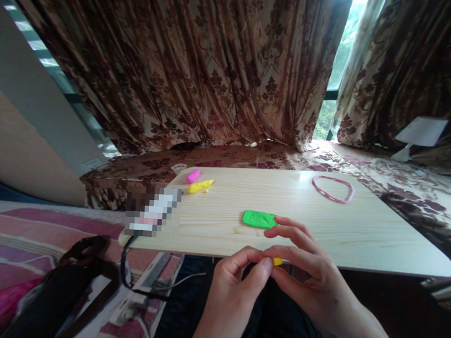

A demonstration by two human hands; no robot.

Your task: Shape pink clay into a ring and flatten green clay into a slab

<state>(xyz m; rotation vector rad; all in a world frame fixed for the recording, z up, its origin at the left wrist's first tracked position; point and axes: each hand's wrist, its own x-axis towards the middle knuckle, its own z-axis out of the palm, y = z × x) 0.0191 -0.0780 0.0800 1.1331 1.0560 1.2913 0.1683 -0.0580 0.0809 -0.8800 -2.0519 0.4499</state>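
Observation:
A small yellow piece of modelling clay [277, 261] is pinched between my two hands, just off the near edge of the table. My left hand [236, 288] presses it with thumb and forefinger. Thumb and forefinger of my right hand [314, 270] close on the same piece, its other fingers stretched over the table. Behind the right fingertips lies a flat green clay slab [258, 219] on the wood. Farther left are a long yellow clay lump [200, 186], a tiny yellow crumb [207, 191] and a pink clay block [193, 176].
The pale wooden table [220, 241] carries a pink braided loop [332, 189] at its far right and a blurred-out object [155, 213] at its left edge. Left of my lap are a power strip [154, 272], cables and a black bag [58, 291]. A lamp [421, 132] stands far right.

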